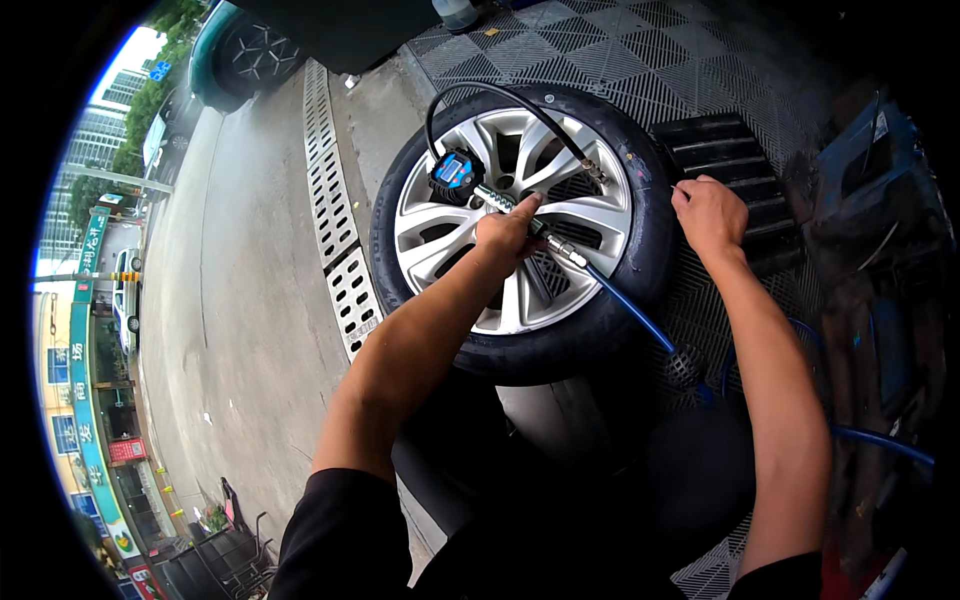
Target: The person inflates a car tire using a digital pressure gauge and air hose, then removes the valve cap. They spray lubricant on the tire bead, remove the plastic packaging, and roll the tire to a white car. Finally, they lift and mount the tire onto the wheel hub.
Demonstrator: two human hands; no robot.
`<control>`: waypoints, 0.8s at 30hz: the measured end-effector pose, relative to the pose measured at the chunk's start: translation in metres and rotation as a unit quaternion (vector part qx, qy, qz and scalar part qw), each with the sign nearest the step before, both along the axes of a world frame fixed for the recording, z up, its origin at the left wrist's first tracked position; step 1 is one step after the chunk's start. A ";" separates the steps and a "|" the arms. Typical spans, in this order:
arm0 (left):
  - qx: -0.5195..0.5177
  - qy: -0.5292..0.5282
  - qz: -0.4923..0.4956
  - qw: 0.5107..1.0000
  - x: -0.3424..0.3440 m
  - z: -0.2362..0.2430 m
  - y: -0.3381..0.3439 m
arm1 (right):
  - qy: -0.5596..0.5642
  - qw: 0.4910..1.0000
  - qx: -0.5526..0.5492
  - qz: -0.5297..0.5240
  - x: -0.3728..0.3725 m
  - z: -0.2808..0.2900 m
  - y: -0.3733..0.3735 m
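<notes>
A car wheel with a black tyre (pixel 650 215) and a silver alloy rim (pixel 580 210) lies flat in front of me. My left hand (pixel 508 232) is wrapped round the handle of a tyre inflator gauge (pixel 458 174) above the rim, thumb on top. From the gauge a thin black hose (pixel 500 88) arches over to a metal chuck (pixel 594 170) at the rim's right edge, where the valve itself is hard to see. A blue air hose (pixel 630 308) joins the handle's other end. Right of the tyre, my right hand (pixel 712 215) is closed in a pinch; what it holds is too small to name.
Black ribbed ramp-like block (pixel 735 165) sits right of the wheel, on patterned floor tiles (pixel 600 45). A slotted drain cover (pixel 325 170) runs along the left, beside concrete pavement (pixel 250 250). Dark clutter (pixel 880 240) stands at far right; a parked car (pixel 245 55) is at upper left.
</notes>
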State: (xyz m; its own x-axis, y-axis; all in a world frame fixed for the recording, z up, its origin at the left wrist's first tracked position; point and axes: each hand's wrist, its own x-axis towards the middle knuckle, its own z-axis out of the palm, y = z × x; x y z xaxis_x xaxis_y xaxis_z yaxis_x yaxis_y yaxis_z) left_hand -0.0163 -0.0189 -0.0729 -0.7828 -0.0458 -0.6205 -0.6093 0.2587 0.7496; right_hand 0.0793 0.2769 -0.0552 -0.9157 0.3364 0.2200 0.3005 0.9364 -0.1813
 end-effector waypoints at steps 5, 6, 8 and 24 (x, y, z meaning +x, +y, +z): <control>0.026 0.001 -0.010 1.000 -0.002 -0.005 -0.006 | 0.012 1.000 -0.014 0.000 -0.001 -0.004 -0.002; 0.026 0.000 -0.009 1.000 -0.001 -0.004 -0.005 | 0.011 1.000 -0.014 0.000 -0.001 -0.004 -0.002; 0.028 -0.002 -0.007 1.000 -0.001 -0.002 -0.004 | 0.005 1.000 -0.011 0.000 -0.002 -0.005 -0.003; 0.009 0.016 -0.011 1.000 -0.007 -0.009 -0.009 | -0.022 1.000 -0.018 -0.004 -0.003 -0.005 0.000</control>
State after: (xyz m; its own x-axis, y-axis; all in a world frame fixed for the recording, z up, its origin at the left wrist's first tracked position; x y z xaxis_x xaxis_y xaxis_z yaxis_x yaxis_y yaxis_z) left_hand -0.0232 -0.0280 -0.0822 -0.8027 -0.0170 -0.5961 -0.5795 0.2582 0.7730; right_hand 0.0759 0.2765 -0.0604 -0.9215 0.3509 0.1666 0.3164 0.9269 -0.2021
